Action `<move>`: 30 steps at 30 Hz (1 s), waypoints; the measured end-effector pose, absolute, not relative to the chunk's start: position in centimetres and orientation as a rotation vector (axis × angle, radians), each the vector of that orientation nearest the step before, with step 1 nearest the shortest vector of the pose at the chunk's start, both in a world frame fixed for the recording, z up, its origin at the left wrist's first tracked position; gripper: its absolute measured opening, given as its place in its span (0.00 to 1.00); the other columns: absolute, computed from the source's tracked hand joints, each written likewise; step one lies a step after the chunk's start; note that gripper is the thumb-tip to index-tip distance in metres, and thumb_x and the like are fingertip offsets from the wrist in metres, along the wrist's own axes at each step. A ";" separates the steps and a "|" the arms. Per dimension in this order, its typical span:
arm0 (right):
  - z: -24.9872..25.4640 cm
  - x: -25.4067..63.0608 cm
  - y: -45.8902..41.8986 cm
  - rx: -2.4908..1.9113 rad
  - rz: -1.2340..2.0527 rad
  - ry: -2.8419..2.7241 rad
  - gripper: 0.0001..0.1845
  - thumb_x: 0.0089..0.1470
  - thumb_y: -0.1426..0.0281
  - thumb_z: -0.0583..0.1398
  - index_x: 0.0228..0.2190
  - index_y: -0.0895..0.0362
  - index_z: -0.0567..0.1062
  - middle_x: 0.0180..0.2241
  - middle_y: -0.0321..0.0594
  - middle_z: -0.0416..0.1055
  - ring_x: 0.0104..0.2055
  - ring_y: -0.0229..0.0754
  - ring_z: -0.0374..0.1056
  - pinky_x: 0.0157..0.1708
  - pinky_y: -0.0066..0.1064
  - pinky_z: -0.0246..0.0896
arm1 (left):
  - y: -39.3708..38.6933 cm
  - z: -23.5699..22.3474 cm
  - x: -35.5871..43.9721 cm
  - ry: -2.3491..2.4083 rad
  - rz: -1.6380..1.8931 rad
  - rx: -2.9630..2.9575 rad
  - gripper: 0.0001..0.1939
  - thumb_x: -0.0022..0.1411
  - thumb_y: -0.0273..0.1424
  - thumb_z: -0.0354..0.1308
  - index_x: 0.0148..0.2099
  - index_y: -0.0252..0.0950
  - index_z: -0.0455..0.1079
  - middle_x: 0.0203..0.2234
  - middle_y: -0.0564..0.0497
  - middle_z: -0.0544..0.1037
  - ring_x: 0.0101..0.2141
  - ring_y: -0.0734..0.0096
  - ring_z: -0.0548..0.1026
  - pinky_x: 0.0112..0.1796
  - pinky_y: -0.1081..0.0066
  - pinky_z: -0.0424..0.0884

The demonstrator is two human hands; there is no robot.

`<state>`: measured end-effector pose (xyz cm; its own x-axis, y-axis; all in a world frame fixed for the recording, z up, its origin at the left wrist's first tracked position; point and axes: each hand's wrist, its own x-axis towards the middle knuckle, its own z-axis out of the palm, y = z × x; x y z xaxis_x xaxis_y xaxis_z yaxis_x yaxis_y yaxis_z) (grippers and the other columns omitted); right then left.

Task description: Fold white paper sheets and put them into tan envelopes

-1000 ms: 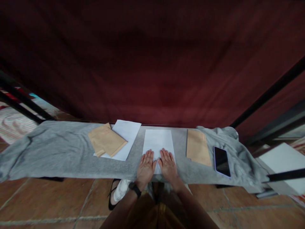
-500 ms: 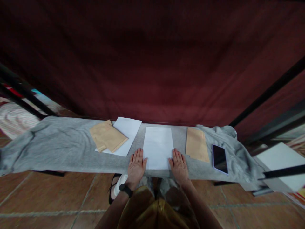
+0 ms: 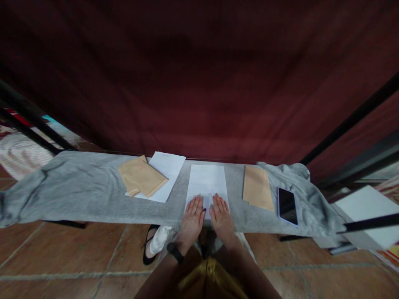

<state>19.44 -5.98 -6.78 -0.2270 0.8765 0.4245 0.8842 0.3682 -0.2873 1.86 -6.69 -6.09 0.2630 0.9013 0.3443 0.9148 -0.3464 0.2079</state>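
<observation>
A white sheet of paper lies upright before me on the grey cloth. Over its lower left part rests my left hand, fingers stretched out and palm down. My right hand lies flat in the same way over the lower right part. Neither hand grips anything. To the left, several brown paper envelopes overlap on top of more white paper. On the right lies another stack of brown envelopes, its edges slightly uneven.
A phone in a light purple case lies right of the envelopes. Dark red curtain hangs behind the narrow cloth-covered surface. Black bars stand at both sides. A white box is at the far right, above the tiled floor.
Both hands have moved inward from the sides of the white sheet and now lie on its lower part, closer together. The envelopes and phone stay in place.
</observation>
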 end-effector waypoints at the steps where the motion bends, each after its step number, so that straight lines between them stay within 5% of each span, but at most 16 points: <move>1: -6.7 18.7 -6.1 -1.488 0.003 -2.155 0.29 0.70 0.68 0.45 0.69 0.60 0.56 0.70 0.50 0.56 0.72 0.47 0.51 0.67 0.47 0.53 | -6.9 -6.1 2.7 -1.752 -0.613 -2.497 0.30 0.74 0.31 0.39 0.74 0.31 0.47 0.69 0.41 0.60 0.69 0.62 0.56 0.66 0.55 0.60; 4: -6.6 17.8 -6.6 -1.496 0.011 -2.189 0.28 0.70 0.69 0.45 0.67 0.61 0.60 0.68 0.48 0.60 0.70 0.45 0.55 0.68 0.44 0.51 | -7.2 -6.2 3.9 -1.755 -0.560 -2.495 0.30 0.72 0.25 0.38 0.74 0.30 0.49 0.68 0.40 0.62 0.69 0.62 0.57 0.65 0.55 0.60; 7: -6.7 18.5 -6.9 -1.547 -0.027 -2.189 0.27 0.71 0.66 0.47 0.66 0.60 0.63 0.67 0.49 0.61 0.69 0.47 0.57 0.68 0.47 0.49 | -7.3 -5.8 3.5 -1.751 -0.513 -2.493 0.29 0.73 0.31 0.41 0.72 0.29 0.52 0.69 0.39 0.61 0.69 0.60 0.56 0.66 0.54 0.59; 15: -6.6 21.8 -7.0 -1.632 -0.085 -2.203 0.29 0.71 0.62 0.47 0.67 0.61 0.60 0.68 0.51 0.58 0.70 0.49 0.55 0.68 0.48 0.47 | -7.2 -5.3 0.5 -1.857 -0.511 -2.370 0.29 0.75 0.39 0.42 0.71 0.31 0.56 0.68 0.38 0.62 0.68 0.56 0.60 0.66 0.51 0.58; 30: -7.5 24.9 -7.4 -1.722 -0.181 -2.089 0.31 0.70 0.60 0.46 0.68 0.61 0.58 0.66 0.51 0.62 0.67 0.52 0.59 0.67 0.48 0.47 | -7.1 -5.8 -1.9 -1.966 -0.527 -2.241 0.30 0.75 0.41 0.39 0.70 0.29 0.59 0.67 0.37 0.64 0.67 0.52 0.62 0.64 0.50 0.60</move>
